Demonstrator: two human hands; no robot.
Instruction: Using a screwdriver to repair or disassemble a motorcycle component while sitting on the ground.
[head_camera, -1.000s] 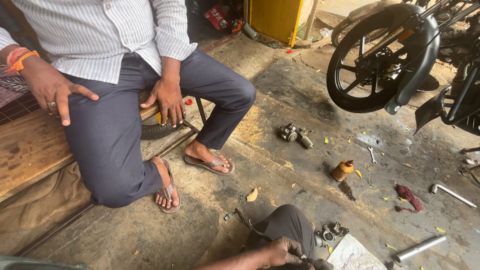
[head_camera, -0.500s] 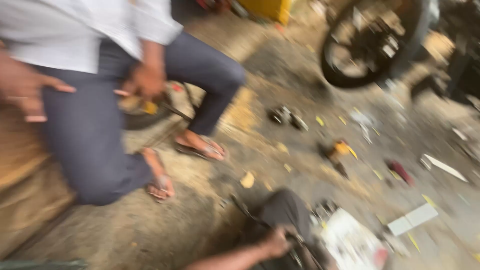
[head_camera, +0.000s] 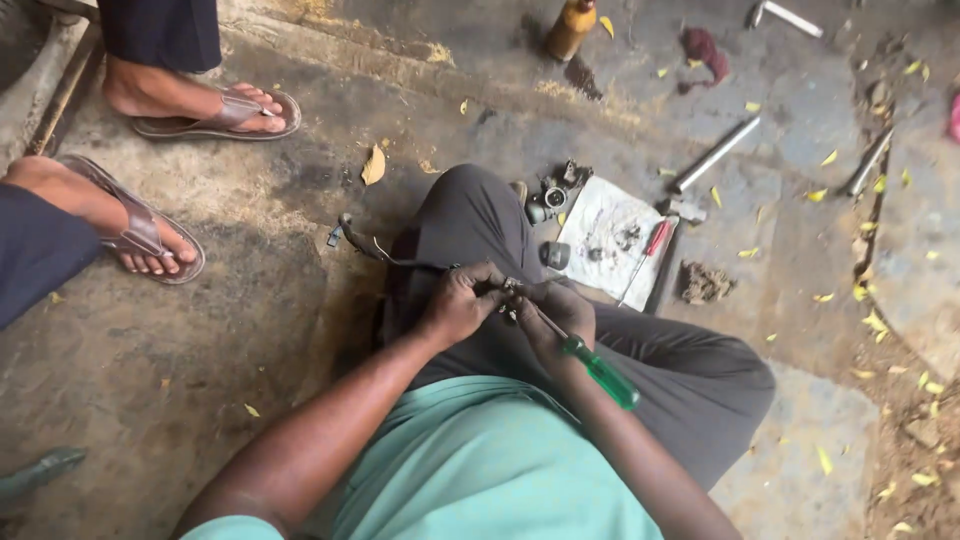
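Note:
My left hand (head_camera: 460, 302) is closed on a small dark metal part (head_camera: 508, 292) held over my lap, with a thin cable (head_camera: 372, 247) trailing from it to the floor at the left. My right hand (head_camera: 556, 312) grips a screwdriver with a green handle (head_camera: 603, 372), its tip against the part. I sit on the floor in dark trousers and a teal shirt.
A white sheet (head_camera: 610, 238) lies ahead with small metal parts (head_camera: 552, 195) and a red-handled tool (head_camera: 652, 245). A metal tube (head_camera: 714, 154), a small bottle (head_camera: 571, 27) and a red rag (head_camera: 704, 48) lie beyond. Another person's sandalled feet (head_camera: 215, 108) rest at the upper left.
The view has tipped down from the seated person and the motorcycle wheel onto my lap. Both hands now show fully, working on the small part.

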